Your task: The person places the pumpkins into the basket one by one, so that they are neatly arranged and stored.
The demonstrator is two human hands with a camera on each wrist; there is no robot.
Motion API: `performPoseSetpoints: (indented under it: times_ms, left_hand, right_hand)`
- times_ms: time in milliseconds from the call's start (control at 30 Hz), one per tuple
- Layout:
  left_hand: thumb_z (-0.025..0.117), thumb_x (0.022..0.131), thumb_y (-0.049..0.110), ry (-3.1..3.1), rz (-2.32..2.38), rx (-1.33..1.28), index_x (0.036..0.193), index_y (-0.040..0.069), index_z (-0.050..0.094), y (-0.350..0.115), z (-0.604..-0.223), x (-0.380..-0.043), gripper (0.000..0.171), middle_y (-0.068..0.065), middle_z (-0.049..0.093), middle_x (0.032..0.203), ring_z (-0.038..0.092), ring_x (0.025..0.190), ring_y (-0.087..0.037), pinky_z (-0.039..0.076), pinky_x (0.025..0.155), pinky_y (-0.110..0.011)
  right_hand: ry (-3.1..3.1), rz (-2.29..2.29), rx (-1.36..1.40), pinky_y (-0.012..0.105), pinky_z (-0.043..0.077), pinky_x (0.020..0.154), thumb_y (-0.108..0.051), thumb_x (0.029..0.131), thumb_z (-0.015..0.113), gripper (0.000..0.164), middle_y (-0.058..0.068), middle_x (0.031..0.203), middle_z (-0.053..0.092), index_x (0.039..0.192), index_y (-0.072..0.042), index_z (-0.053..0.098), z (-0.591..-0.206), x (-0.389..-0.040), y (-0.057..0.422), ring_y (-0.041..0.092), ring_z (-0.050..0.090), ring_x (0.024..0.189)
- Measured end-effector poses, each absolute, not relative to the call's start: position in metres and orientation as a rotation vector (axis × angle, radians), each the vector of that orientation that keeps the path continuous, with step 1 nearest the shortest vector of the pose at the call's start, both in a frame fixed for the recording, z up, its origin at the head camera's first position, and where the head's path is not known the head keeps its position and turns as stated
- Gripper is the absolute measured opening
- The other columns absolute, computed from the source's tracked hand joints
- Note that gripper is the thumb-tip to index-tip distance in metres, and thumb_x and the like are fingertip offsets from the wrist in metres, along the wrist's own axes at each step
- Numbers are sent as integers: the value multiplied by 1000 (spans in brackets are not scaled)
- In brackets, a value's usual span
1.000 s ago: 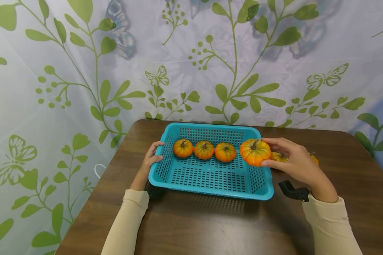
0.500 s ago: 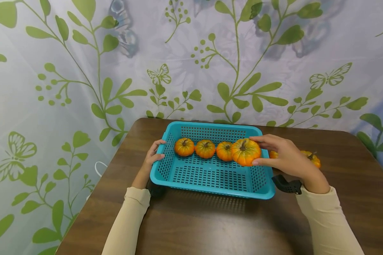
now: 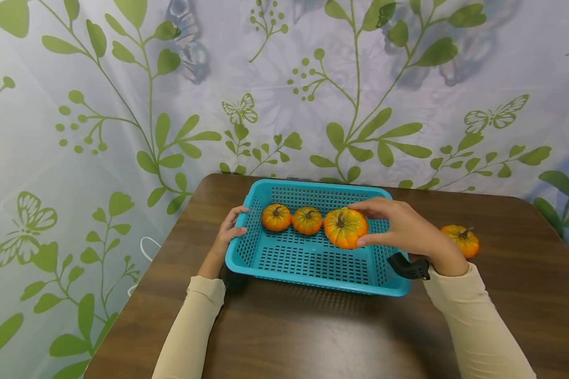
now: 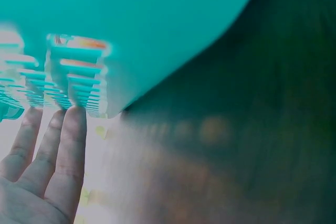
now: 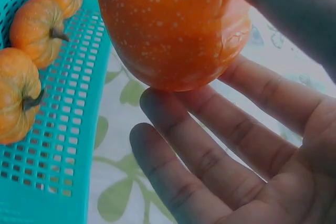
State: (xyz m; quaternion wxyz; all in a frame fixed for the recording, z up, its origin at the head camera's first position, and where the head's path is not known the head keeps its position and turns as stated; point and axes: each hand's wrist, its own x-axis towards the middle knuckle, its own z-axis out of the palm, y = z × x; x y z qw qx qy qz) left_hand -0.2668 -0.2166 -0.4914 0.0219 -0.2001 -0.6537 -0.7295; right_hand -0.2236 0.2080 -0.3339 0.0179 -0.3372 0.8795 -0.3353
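My right hand (image 3: 398, 223) holds a small orange pumpkin (image 3: 345, 228) between thumb and fingers, above the turquoise basket (image 3: 313, 282). In the right wrist view the held pumpkin (image 5: 173, 30) fills the top, with fingertips against its lower side. A row of pumpkins lies in the basket: one at the left (image 3: 276, 217), one beside it (image 3: 307, 220), and a third pumpkin (image 5: 16, 95) that the held one covers in the head view. My left hand (image 3: 225, 237) touches the basket's left end; the left wrist view shows straight fingers (image 4: 71, 150) against its slotted outer wall.
Another pumpkin (image 3: 461, 240) sits on the brown wooden table (image 3: 284, 337), right of the basket and partly behind my right wrist. A leaf-patterned cloth (image 3: 284, 105) hangs behind the table. A white cable (image 3: 148, 247) shows beyond the left table edge.
My right hand has carried the held pumpkin leftward from the basket's right end, over the third pumpkin in the row. My left hand stays at the left end.
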Motion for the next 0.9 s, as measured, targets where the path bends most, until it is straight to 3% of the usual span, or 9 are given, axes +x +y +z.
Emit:
performPoseSetpoints:
  times_ms: [133, 267, 433, 533, 767, 900]
  left_hand:
    - [60, 95, 23, -2006, -2238, -684, 133, 29, 59, -218, -493, -269, 39, -33, 50, 140, 60, 115, -32, 56, 92, -34]
    - [57, 93, 18, -2025, -2254, -637, 134, 23, 56, -216, -492, -268, 41, -41, 46, 142, 59, 115, -34, 56, 92, -33]
    - [50, 91, 6, -2037, -2281, -539, 136, -2, 43, -213, -489, -267, 46, -47, 44, 143, 60, 114, -34, 57, 91, -32]
    - [49, 90, 5, -2046, -2289, -501, 138, -9, 36, -212, -487, -267, 52, -46, 44, 145, 60, 115, -34, 56, 91, -31]
    - [51, 87, 8, -2077, -2284, -472, 141, -11, 35, -213, -486, -267, 59, -44, 40, 153, 53, 125, -46, 54, 94, -29]
    - [51, 88, 8, -2075, -2272, -469, 140, -11, 35, -214, -488, -267, 58, -44, 42, 150, 56, 121, -41, 55, 92, -30]
  right_hand:
    - [2702, -1033, -1081, 60, 54, 101, -19, 87, 91, 67, 17, 141, 66, 146, -1, 64, -336, -229, 198, 36, 67, 117]
    - [2672, -1029, -1097, 59, 55, 101, -20, 87, 91, 67, 18, 141, 66, 146, 0, 64, -338, -233, 188, 35, 66, 118]
    - [2642, -1021, -1114, 56, 56, 99, -18, 88, 90, 66, 16, 137, 68, 145, 1, 64, -343, -240, 177, 33, 68, 115]
    - [2607, -1037, -1105, 55, 56, 100, -17, 89, 89, 65, 17, 138, 68, 145, 1, 63, -347, -244, 170, 33, 68, 116]
    - [2515, -1081, -1028, 56, 54, 104, -17, 89, 89, 64, 19, 141, 66, 145, 1, 63, -352, -253, 154, 37, 68, 121]
    - [2496, -1059, -1042, 57, 54, 105, -18, 90, 89, 64, 19, 142, 65, 145, 1, 63, -356, -260, 146, 38, 67, 121]
